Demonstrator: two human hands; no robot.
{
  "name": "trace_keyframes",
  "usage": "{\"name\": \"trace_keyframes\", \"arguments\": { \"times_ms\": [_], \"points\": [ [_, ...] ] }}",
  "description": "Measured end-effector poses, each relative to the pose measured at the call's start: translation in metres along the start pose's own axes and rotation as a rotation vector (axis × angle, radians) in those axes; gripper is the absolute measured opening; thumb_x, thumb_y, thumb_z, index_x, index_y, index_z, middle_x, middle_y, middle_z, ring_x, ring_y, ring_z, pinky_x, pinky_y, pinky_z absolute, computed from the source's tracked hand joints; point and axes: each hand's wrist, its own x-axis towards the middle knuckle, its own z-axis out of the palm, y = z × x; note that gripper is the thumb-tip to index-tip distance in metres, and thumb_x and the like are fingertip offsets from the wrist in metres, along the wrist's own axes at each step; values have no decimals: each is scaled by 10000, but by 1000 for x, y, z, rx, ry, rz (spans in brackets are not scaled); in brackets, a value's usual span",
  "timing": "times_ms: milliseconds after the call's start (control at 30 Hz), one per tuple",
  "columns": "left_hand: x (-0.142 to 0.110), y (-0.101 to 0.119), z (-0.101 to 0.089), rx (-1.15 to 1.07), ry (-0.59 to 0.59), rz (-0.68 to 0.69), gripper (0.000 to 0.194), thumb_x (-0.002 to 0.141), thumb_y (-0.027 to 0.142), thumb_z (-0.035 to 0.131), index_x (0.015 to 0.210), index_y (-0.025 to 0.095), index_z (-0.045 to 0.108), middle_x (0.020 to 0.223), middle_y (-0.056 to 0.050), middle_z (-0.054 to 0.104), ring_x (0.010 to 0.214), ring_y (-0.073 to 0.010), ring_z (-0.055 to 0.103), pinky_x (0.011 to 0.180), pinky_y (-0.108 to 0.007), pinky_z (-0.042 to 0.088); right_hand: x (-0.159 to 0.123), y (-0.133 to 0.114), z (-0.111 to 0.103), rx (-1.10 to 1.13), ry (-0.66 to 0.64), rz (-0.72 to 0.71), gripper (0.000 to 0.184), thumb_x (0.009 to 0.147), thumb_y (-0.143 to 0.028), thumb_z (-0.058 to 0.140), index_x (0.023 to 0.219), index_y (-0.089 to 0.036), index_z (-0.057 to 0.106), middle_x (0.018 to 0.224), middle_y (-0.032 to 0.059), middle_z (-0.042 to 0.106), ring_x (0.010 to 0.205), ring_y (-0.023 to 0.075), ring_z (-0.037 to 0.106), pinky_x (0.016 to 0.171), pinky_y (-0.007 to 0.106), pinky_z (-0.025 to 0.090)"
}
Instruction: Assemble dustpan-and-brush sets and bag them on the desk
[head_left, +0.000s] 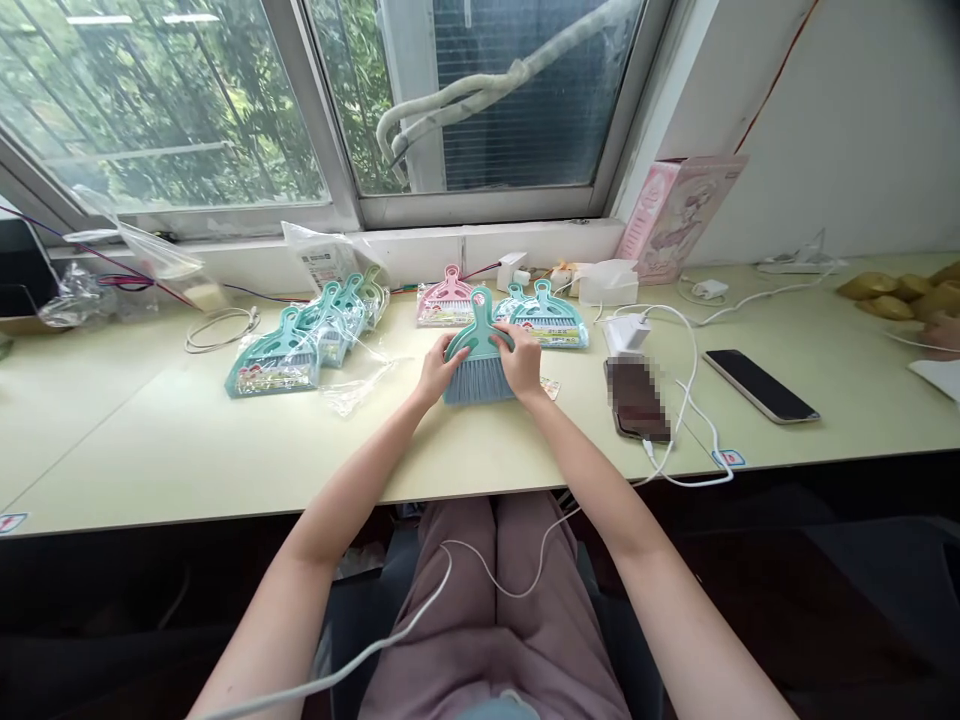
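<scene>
A small teal hand brush [481,330] with blue-grey bristles is upright in front of me, handle pointing up. A teal dustpan may be behind or joined to it; I cannot tell. My left hand [442,370] grips its left side, thumb on the front. On its right side my right hand [523,360] holds on in the same way. Beyond my hands lie a pink wrapped brush set [450,300] and teal wrapped brush sets [551,318]. A small printed card [550,388] shows partly beside my right hand.
Several teal brush sets in clear wrap [277,355] lie to the left. A phone on a white cable [637,398] and another dark phone [761,385] rest at right. A pink box [679,220] stands by the window. Another person's hand [943,335] shows at the far right.
</scene>
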Motion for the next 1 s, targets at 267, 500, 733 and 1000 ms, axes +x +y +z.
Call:
{"name": "trace_keyframes", "arguments": {
  "times_ms": [267,500,733,1000],
  "points": [
    [-4,12,2,-25,121,35,365,851,432,636,1101,167,634,1068,-77,683,996,-208,623,832,-289,467,8,1,-9,-182,27,21,295,905,-367,620,1169,-248,679,1356,92,558,1244,275,492,1062,441,386],
    [-2,15,-3,-86,120,-29,405,826,451,645,1117,171,633,1134,-90,674,1059,-226,608,906,-307,452,17,26,-3,291,-257,259,441,824,-541,654,1058,-173,717,1047,72,720,1003,242,636,894,344,493],
    [5,11,-17,-102,-12,-146,479,768,543,644,988,122,705,943,-80,719,898,-246,626,828,-332,464,13,19,9,433,-213,376,484,667,-605,724,848,-158,755,762,18,697,738,186,608,721,294,475],
    [-3,20,-15,-30,86,-110,388,798,453,620,1000,139,724,927,-62,717,886,-228,620,790,-304,452,9,10,8,352,-162,459,429,664,-593,732,814,-193,770,643,-4,653,687,184,582,661,290,474]
  ]
}}
